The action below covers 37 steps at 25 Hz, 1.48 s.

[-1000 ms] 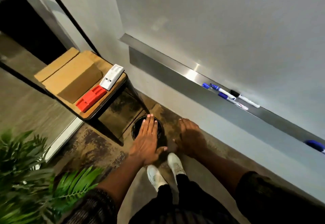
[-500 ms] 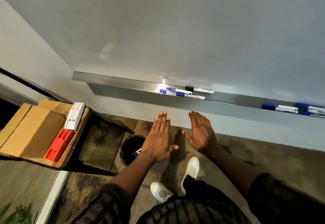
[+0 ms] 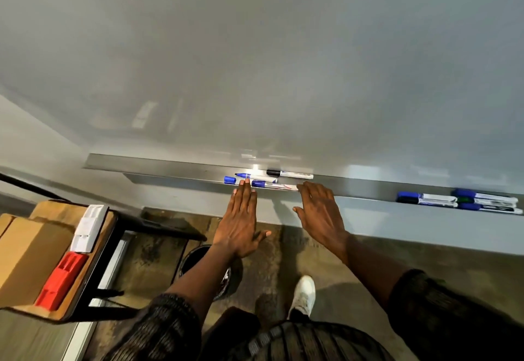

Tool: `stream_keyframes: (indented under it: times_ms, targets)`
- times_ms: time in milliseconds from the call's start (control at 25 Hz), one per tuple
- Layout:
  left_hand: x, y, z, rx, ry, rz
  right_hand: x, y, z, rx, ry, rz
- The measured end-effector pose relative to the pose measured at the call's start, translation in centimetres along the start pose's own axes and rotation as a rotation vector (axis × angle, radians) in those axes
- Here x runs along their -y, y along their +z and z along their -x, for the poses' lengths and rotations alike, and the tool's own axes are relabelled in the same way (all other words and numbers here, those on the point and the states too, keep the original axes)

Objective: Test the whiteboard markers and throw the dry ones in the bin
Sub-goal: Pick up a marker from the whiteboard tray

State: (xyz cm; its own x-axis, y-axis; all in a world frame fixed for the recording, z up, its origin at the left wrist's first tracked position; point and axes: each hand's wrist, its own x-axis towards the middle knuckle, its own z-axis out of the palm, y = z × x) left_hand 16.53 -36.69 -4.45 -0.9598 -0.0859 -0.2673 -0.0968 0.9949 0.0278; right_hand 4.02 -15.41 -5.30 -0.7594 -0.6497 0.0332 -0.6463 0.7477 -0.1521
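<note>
Here left hand (image 3: 239,219) and right hand (image 3: 320,216) hover outstretched near markers (image 3: 262,178).

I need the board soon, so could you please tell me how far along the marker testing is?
Done: little shows; one blue marker lies uncapped on the tray, and the bin is mostly hidden. In hand: nothing; the left hand and right hand reach open toward that group. Left: its three markers, plus the cluster farther right.
</note>
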Motion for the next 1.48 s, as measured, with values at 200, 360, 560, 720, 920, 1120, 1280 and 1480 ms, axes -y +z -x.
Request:
stream_keyframes:
  times_ms: [200,360,560,720,920,1120,1280,1480]
  targets:
    - [0.4,0.9,-1.3,0.016,-0.038,0.046,0.8,1.0,-2.1,0.017,-0.025,-0.03]
    - [2.0,1.3,-1.9,0.024,0.005,0.026,1.7,1.4,-3.7,0.0,-0.002,-0.03]
    - [2.6,1.5,-2.5,0.045,0.071,0.002,1.7,2.0,-4.9,-0.025,0.009,0.0]
    - [3.2,1.5,-2.3,0.055,0.09,-0.009,1.4,2.1,-5.1,-0.097,0.022,-0.06]
    - [3.4,1.2,-2.3,0.102,0.098,-0.026,-0.2,1.4,-4.7,-0.131,0.038,-0.169]
    - [3.3,1.5,-2.3,0.077,0.1,0.033,0.8,0.7,-2.2,-0.167,0.351,-0.542]
    - [3.5,1.9,-2.4,0.026,0.122,0.131,3.3,-0.5,0.3,-0.187,0.503,-0.806]
    - [1.3,-0.1,-1.1,-0.226,0.076,0.821,7.1,-2.3,3.1,-0.101,0.525,-1.002]
